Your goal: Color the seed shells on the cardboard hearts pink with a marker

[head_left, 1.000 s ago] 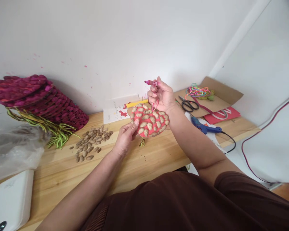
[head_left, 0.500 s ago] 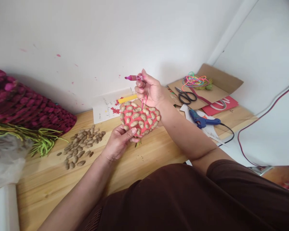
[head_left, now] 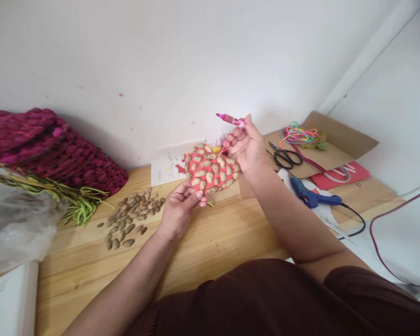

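Note:
A red panel covered with peanuts (head_left: 210,170) is tilted up above the wooden table. My left hand (head_left: 182,205) pinches its lower left edge, thumb on the front. Above its upper right side, my right hand (head_left: 247,144) is closed around a pink marker (head_left: 231,120), whose tip points left. A pink string (head_left: 223,149) runs from the panel up to the fingers of my right hand. Loose peanuts (head_left: 133,212) lie in a heap on the table to the left of my left hand.
Scissors (head_left: 285,156) and colourful cord (head_left: 301,134) rest on cardboard (head_left: 343,149) at right, near a blue glue gun (head_left: 315,196) and a red bag (head_left: 350,175). A magenta woven basket (head_left: 80,154) and clear plastic (head_left: 17,238) are at left. Behind the panel lies a printed sheet (head_left: 164,163).
The view has shifted, so everything sits farther right. My right hand has drawn away to the right of the panel, and the pink string now stretches slantwise between them.

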Available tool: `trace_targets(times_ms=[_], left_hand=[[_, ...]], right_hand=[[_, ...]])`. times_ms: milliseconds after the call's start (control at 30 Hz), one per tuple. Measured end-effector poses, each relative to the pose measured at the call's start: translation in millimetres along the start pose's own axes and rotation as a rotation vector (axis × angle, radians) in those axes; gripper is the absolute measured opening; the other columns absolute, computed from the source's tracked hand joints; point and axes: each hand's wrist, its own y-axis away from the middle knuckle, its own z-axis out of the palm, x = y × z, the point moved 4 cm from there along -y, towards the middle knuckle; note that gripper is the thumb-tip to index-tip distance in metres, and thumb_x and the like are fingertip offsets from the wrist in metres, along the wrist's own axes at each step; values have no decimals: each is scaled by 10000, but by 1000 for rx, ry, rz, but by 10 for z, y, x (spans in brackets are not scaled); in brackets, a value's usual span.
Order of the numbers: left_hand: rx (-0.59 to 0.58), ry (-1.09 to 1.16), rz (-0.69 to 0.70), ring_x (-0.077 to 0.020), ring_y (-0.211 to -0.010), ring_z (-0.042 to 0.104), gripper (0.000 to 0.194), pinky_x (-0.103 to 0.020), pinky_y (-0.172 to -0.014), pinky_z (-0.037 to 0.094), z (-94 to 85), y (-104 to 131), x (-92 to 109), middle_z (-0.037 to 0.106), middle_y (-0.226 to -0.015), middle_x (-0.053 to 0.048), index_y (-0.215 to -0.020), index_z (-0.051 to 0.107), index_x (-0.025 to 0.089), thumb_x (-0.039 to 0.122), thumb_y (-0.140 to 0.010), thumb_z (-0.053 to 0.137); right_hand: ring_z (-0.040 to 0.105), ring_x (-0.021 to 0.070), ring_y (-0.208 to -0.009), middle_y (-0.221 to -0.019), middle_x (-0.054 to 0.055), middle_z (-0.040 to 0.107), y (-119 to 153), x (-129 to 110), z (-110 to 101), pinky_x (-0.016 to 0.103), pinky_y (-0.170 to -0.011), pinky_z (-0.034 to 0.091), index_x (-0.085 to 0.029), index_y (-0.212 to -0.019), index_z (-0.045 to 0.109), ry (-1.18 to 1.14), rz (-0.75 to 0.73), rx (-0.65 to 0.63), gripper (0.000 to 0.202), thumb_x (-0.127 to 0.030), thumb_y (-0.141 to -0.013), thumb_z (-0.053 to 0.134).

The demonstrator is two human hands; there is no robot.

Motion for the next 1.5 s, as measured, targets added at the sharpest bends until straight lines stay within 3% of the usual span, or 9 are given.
trace_targets(times_ms=[133,333,467,600,767,933,1267,1400,1500], left_hand=[[-25,39,-12,-104,-587,690,419,-195,-584,581,17,8,11,736,-692,7,-897,768,160,274,-587,1026],[-48,108,-74,-85,-563,653,390,-179,-536,536,57,58,-13,730,-740,11,-872,705,174,240,-629,1002],[3,116,-16,-96,-558,660,480,-184,-528,536,33,29,9,739,-747,22,-839,615,205,261,-589,1020],[45,32,19,-105,-541,653,446,-211,-520,552,8,10,14,756,-753,-9,-814,651,180,311,-589,1013],[73,-62,58,-95,-523,635,401,-211,-486,546,-2,17,19,799,-862,-90,-840,749,116,342,-612,988],[80,-99,61,-94,-519,637,374,-202,-489,547,9,25,29,799,-832,-97,-808,766,104,356,-630,976],[109,-165,59,-122,-547,655,398,-237,-537,572,-29,26,-29,812,-830,-99,-834,781,117,392,-626,978],[105,-192,88,-124,-549,656,354,-241,-545,573,-49,23,-51,820,-848,-100,-833,796,122,384,-662,962],[109,-225,100,-131,-554,663,333,-248,-551,574,-58,24,-65,821,-852,-103,-843,806,121,374,-681,951]], right_hand=[[607,114,-629,-612,-70,564,68,-187,-13,264,-632,519,-262,-912,623,16,-142,16,397,-644,-871,720],[671,119,-691,-671,-71,642,224,-340,-98,256,-658,542,-282,-951,657,3,-128,35,259,-503,-867,764],[701,107,-721,-759,-74,719,377,-436,-190,242,-685,572,-279,-966,677,-54,-69,53,165,-326,-841,774],[729,103,-775,-833,-55,770,531,-323,-292,210,-654,585,-254,-976,689,-144,132,80,189,-162,-812,713],[698,116,-685,-763,-28,744,654,-64,-436,202,-555,557,-235,-941,698,-180,303,134,145,-197,-802,713],[648,109,-651,-759,-55,716,676,36,-460,213,-548,513,-315,-1008,739,-43,256,108,320,-213,-712,806],[705,168,-907,-1199,28,786,779,338,-286,337,-769,564,-300,-940,825,259,21,40,285,-369,-676,910],[710,240,-1180,-1235,50,797,821,445,-263,437,-1020,566,-287,-1000,826,298,-23,9,343,-378,-685,926],[707,253,-1227,-1249,55,796,846,464,-247,471,-1111,537,-274,-1022,823,322,-63,-12,365,-369,-686,931]])
